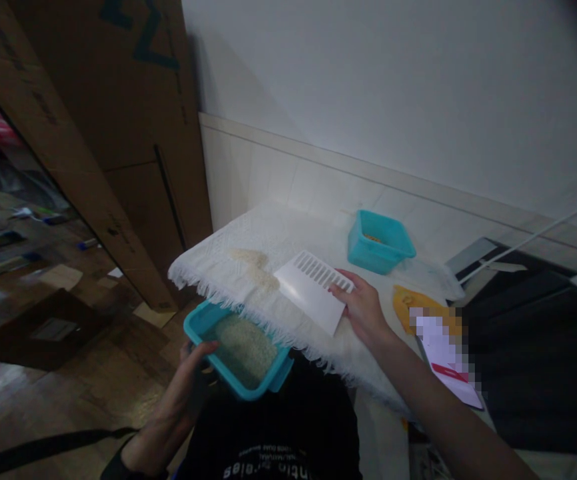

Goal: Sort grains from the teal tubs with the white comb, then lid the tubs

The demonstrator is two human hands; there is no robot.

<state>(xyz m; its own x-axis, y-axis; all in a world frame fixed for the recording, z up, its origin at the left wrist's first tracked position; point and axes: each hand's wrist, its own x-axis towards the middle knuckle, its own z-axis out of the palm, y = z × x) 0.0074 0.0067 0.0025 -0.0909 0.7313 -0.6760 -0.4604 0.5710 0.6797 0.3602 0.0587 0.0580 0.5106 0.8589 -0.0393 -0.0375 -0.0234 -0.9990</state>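
Observation:
My left hand (188, 377) grips the near rim of a teal plastic tub (273, 377) holding white rice, kept just below the fringed front edge of the table. My right hand (363, 307) holds a flat white slotted plastic lid (308, 290) by its right end, tilted on the white cloth (368, 347). A small pile of rice (256, 267) lies on the cloth left of the lid. A second teal tub (381, 243) stands farther back near the wall, with something yellowish inside.
A tall cardboard box (118, 133) leans at the left beside the table. A yellow packet (408, 303) and a white-and-red paper (448, 363) lie at the right. A dark surface and a white cable (533, 237) sit at far right. Wooden floor lies below left.

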